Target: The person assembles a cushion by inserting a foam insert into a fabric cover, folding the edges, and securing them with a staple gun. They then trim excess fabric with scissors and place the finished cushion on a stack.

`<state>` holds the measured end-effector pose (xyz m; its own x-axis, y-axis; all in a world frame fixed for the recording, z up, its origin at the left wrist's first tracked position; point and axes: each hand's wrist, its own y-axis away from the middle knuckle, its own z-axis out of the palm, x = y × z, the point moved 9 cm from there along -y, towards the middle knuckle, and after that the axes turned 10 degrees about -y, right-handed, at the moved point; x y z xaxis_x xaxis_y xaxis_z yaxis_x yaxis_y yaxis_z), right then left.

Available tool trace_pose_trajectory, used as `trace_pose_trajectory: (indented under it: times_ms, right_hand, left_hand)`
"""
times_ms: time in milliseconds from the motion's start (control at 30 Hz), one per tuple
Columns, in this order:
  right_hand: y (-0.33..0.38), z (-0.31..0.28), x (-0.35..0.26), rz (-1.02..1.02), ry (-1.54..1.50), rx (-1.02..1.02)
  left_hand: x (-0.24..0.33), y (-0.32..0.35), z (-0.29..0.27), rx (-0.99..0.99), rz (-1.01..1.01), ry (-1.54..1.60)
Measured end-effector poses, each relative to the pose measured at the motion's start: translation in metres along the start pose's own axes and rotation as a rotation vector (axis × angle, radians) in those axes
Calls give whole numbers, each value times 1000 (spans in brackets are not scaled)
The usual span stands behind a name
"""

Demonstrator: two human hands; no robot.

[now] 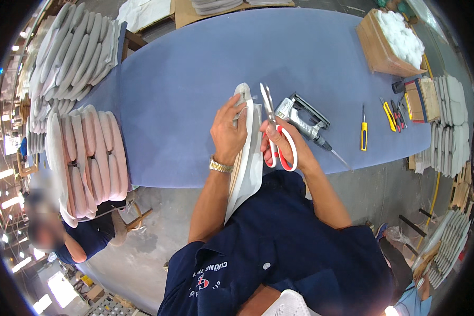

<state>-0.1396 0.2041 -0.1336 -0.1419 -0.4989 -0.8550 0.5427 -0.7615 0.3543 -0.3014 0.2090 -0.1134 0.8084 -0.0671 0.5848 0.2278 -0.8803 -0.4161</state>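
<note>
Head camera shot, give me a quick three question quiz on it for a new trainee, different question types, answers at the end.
1. True or false: the right hand holds the red-handled scissors.
2. Multiple choice: what does the left hand grip? A) the staple gun B) the white padded panel C) the yellow-handled screwdriver
3. Fill the gap: the grey staple gun lies on the ____ table top, just right of the scissors.

Key
1. True; the blades point up and away from the person.
2. B; the white padded panel stands on edge between both hands, while the yellow-handled screwdriver lies untouched farther right.
3. Blue.
</note>
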Motion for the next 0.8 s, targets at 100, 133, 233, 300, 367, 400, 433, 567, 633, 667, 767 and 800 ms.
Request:
trace_pose_trajectory:
  times_ms: [100,133,233,300,367,400,433,567,633,667,767,800]
  right_hand:
    - [-3,15,-6,42,-23,-96]
    - [-4,15,-1,83,-49,-87]
    - [-10,17,16,178,-80,-81]
    - [-11,17,23,181,-66,-77]
    - [-9,19,25,187,-66,-76]
    - [-8,20,25,190,-83,-80]
    - [-8,21,25,191,-102,-82]
    - [-7,22,29,225,-127,-91]
    - [-7,21,30,219,-130,-84]
    - [-7,21,30,218,-131,-82]
    - [-6,22,27,231,-152,-83]
    - [-6,23,28,233,-162,-89]
  left_hand:
    - [-4,-1,3,7,-72,128]
    - [-5,-1,4,18,-73,152]
    - [-14,-2,1,44,-102,213]
    - [-21,-1,1,39,-164,246]
    - [-27,1,4,24,-223,300]
    - [-30,1,5,15,-251,328]
    - [-31,1,6,17,-263,347]
    - [-33,0,4,27,-243,350]
    - [-30,-1,2,30,-208,323]
    - [-28,-1,1,30,-194,313]
    - [-24,-2,-1,34,-169,300]
    - [-23,-3,-1,36,-164,298]
